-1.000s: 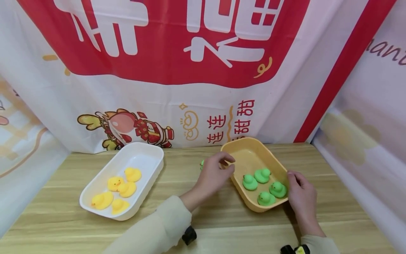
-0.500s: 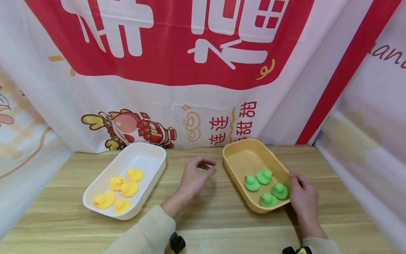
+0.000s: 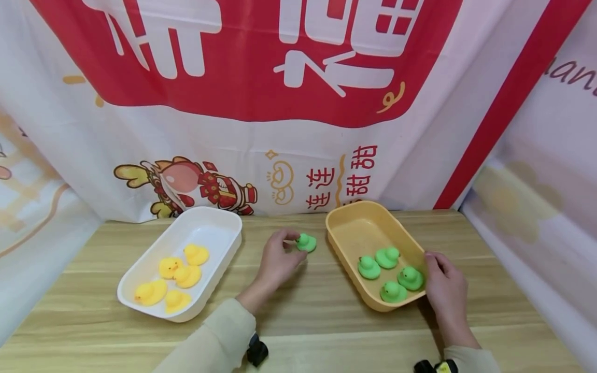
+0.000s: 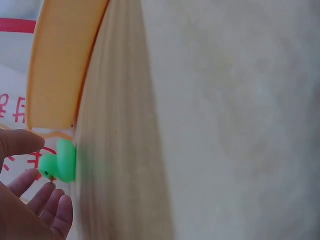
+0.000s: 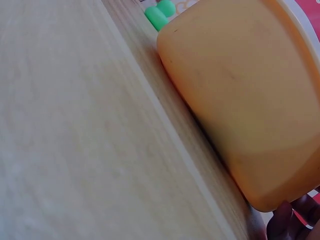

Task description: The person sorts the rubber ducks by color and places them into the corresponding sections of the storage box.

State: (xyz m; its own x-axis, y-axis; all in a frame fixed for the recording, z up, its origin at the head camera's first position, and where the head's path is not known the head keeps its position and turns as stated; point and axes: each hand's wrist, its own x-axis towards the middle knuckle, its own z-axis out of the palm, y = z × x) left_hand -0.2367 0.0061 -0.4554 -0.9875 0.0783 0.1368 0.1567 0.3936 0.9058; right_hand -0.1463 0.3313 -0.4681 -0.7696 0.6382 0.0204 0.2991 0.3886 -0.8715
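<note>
A green toy duck [image 3: 306,243] sits on the table between the two trays. Close by its left side is my left hand [image 3: 279,257], thumb and fingers parted around the duck's head. In the left wrist view a gap shows between the thumb [image 4: 22,143] and the fingers, with the duck [image 4: 64,161] standing on the wood. My right hand [image 3: 446,283] pinches the right rim of the orange tray [image 3: 347,264], which holds several green ducks [image 3: 393,292]. At the right wrist view's lower corner, fingertips [image 5: 281,220] touch that tray's wall [image 5: 240,100].
A white tray [image 3: 224,269] with several yellow toy ducks [image 3: 188,276] stands on the left of the wooden table [image 3: 322,316]. Behind the table hangs a printed cloth [image 3: 261,140] in red and white, and more cloth [image 3: 536,207] borders the right side.
My left hand has moved left from the orange tray's rim to the loose green duck, which now shows more fully. The right hand has kept its grip on the tray.
</note>
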